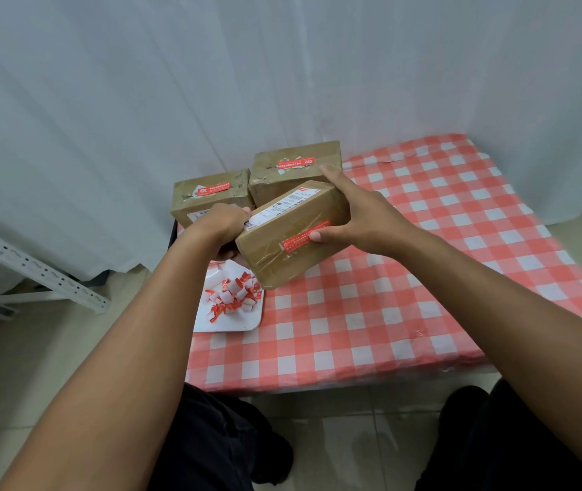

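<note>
I hold a brown cardboard parcel (282,242) tilted above the table, taped, with a white shipping label and a red sticker. My left hand (224,223) grips its left end. My right hand (360,214) grips its right end, thumb on the red sticker and index finger stretched along the far edge. Two more taped brown parcels with red stickers stand behind it: one at the far left (208,200), one beside it (293,168).
A red-and-white checked tablecloth (424,260) covers the table. A white tray (222,324) with several peeled red-and-white sticker scraps lies near the left edge, under the held parcel. White curtain behind; a white metal rack (34,274) at left. My dark-trousered legs below.
</note>
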